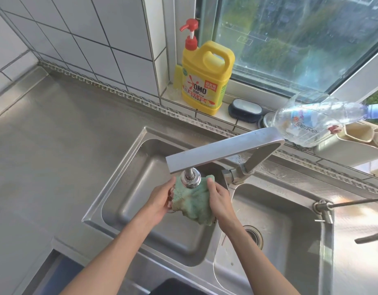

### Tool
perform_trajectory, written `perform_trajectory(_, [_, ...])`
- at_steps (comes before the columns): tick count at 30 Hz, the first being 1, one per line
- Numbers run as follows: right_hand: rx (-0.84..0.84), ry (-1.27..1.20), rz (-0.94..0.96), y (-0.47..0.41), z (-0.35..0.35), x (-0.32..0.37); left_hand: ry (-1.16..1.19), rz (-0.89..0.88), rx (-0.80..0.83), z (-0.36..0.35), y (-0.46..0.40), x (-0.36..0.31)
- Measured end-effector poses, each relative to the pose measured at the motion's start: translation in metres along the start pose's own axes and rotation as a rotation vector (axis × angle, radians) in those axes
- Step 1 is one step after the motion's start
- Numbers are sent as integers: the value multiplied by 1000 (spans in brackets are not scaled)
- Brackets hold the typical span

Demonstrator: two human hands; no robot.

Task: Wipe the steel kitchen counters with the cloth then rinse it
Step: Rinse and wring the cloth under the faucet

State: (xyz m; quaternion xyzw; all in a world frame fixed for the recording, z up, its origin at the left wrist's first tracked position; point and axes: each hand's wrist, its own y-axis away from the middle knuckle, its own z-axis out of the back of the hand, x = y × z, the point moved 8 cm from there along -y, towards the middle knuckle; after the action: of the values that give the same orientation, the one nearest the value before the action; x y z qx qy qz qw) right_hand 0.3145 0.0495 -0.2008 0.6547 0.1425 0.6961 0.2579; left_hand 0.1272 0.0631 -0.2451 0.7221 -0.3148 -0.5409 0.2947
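Note:
A green cloth [193, 202] with a pink edge hangs spread over the left basin of the steel double sink [120, 167]. My left hand [160, 202] grips its left side and my right hand [219, 200] grips its right side. The cloth sits directly under the chrome nozzle [190, 178] of the flat steel tap [222, 150], which hides the cloth's top middle. Whether water is running cannot be told. The steel counter [56, 128] stretches to the left of the sink.
A yellow detergent bottle [205, 79] with a red pump stands on the window sill, a dark scrubber [244, 110] beside it. A cut clear plastic bottle [315, 118] lies on a beige rack [354, 143] at the right. The right basin has a drain [253, 236].

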Motion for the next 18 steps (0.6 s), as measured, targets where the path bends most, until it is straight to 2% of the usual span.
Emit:
perform_trajectory(3, [-24, -99, 15, -3, -10, 2, 161, 70, 181, -20, 8, 7])
perform_trajectory(4, [-69, -126, -2, -5, -9, 0, 155, 84, 185, -24, 9, 9])
perform_trajectory(6, [-187, -164, -72, -8, -6, -8, 111, 104, 103, -28, 9, 11])
perform_trajectory(8, [-257, -129, -91, -7, -8, -11, 43, 69, -53, -26, 8, 10])
perform_trajectory(11, [-144, 19, 28, -3, -35, -4, -181, -43, -237, -20, 7, -5])
perform_trajectory(14, [-71, 161, 105, -2, -46, 2, -225, -41, -252, -25, 7, -4])
perform_trajectory(18, [-222, 230, 28, -17, -23, 7, -259, -45, -242, -41, 3, 6])
